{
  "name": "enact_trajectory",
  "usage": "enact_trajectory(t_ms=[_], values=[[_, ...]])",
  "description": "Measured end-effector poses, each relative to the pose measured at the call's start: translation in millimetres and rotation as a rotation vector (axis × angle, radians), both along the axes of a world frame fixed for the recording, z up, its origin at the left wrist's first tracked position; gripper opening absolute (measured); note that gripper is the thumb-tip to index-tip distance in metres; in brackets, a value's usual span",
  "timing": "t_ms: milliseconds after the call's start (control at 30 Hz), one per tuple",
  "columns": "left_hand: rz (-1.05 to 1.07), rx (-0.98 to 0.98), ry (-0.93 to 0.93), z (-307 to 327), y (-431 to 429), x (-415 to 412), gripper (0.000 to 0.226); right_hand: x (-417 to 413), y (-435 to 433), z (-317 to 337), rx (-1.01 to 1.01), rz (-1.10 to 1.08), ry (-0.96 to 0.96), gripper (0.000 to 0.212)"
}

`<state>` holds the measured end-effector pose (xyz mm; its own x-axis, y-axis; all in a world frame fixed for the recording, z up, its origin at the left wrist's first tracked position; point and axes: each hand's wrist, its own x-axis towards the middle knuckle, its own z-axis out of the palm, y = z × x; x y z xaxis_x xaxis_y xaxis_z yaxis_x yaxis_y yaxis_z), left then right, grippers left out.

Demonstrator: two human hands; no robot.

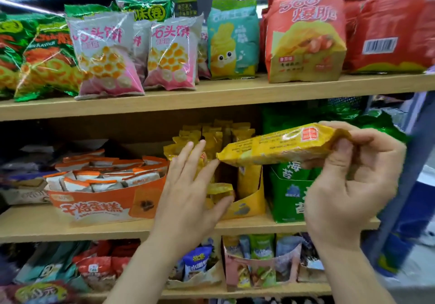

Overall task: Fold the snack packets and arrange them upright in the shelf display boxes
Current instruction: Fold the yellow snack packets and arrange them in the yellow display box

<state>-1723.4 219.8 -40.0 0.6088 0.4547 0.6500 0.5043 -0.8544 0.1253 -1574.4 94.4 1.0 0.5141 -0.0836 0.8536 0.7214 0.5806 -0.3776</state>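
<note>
My right hand grips one end of a yellow snack packet, which lies roughly level in the air in front of the middle shelf. Below it stands a yellow display box with several yellow packets standing upright inside. My left hand reaches into the box's left side, fingers straight, touching the packets there, with the thumb by a folded packet end. The held packet's free tip almost meets my left fingers.
An orange display box of orange-and-white packets sits left of the yellow one, a green box right of it. Large snack bags line the upper shelf. More boxed packets fill the lower shelf.
</note>
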Motion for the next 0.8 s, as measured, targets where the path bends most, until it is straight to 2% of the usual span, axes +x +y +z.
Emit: enact_trajectory(t_ms=[200, 267, 300, 367, 433, 567, 633, 800], values=[[-0.286, -0.566, -0.66, 17, -59, 7, 0.038, 20, -28, 15, 0.059, 0.179, 0.189, 0.006], [-0.389, -0.677, -0.863, 22, -74, 7, 0.039, 22, -32, 13, 0.019, 0.333, 0.313, 0.003], [-0.403, -0.694, -0.908, 24, -80, 7, 0.04, 21, -32, 9, -0.002, 0.431, 0.391, 0.008], [-0.37, -0.707, -0.885, 25, -90, 5, 0.041, 21, -31, -3, -0.039, 0.611, 0.536, 0.019], [-0.292, -0.741, -0.779, 21, -94, 0, 0.039, 24, -30, -11, -0.073, 0.689, 0.613, 0.019], [-0.091, -0.68, -0.491, 2, -98, -8, 0.036, 28, -30, -14, -0.1, 0.736, 0.599, 0.008], [0.001, -0.57, -0.366, -5, -99, -7, 0.038, 27, -29, -16, -0.124, 0.739, 0.578, 0.006], [0.171, -0.088, -0.095, -17, -96, 2, 0.052, 26, -29, -22, -0.189, 0.592, 0.481, 0.008]])
